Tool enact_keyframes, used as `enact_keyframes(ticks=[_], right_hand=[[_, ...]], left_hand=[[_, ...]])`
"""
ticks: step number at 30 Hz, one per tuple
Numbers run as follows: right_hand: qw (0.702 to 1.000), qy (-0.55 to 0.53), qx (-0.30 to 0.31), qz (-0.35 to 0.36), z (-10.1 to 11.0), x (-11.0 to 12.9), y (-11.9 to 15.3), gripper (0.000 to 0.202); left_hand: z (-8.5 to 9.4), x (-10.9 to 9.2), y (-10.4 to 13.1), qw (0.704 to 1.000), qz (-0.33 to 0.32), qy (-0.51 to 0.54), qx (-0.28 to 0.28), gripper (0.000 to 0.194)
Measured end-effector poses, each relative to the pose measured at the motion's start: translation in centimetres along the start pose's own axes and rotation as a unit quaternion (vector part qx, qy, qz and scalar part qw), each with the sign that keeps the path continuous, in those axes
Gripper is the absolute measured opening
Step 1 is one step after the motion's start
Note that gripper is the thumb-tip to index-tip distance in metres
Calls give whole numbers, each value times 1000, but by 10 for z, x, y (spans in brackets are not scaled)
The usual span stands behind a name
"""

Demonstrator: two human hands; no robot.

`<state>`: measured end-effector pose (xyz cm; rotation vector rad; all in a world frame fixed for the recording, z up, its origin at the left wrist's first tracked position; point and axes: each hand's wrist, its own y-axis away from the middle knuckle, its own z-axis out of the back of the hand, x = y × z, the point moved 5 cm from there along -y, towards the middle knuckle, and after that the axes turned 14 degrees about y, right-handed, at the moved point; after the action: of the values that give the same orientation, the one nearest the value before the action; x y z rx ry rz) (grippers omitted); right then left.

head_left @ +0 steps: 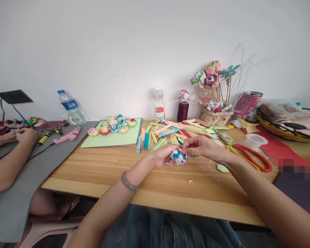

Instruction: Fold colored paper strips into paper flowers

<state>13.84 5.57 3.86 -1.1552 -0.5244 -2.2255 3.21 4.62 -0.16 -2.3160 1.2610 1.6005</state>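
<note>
My left hand (163, 155) is closed around a folded paper flower (177, 156) in blue and white, held just above the wooden table (155, 186). At the flower's upper right edge, my right hand (196, 147) pinches with thumb and forefinger; its fingertips touch the flower's petals. Part of the flower is hidden behind both hands. Just beyond them lies a heap of folded paper strips (167, 131) in blue, yellow, pink, green and red. A small paper scrap (190, 181) rests on the table nearer to me.
Right of my hands lie red-handled scissors (255, 158) and a white tape roll (257, 139). Behind stand a glue bottle (159, 106), a thread spool (182, 112) and a basket of paper flowers (217, 117). Finished paper flowers (114, 127) sit left on green paper. A co-worker's hands (26, 136) are far left.
</note>
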Motion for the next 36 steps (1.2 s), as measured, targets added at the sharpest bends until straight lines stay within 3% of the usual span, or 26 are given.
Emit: enact_keyframes(ticks=[6,10,16,22,29,36], right_hand=[[997,-37,60,-5,-6,-3,1,26],[994,-51,93,6,-10,-1,3,26],[995,-87,45,-14,-6,-7,3,28],[994,-78,-49,59,4,6,5,28],[995,24,-58,72,-4,19,7,24],[997,-17,-49,61,-3,22,7,30]], left_hand=[[-2,6,3,996,72,-55,25,33],[0,10,0,994,68,-59,55,37],[-2,7,0,991,59,-28,116,31],[0,2,0,995,31,33,94,29],[1,4,-6,994,21,84,69,31],[-1,3,-3,994,20,76,81,32]])
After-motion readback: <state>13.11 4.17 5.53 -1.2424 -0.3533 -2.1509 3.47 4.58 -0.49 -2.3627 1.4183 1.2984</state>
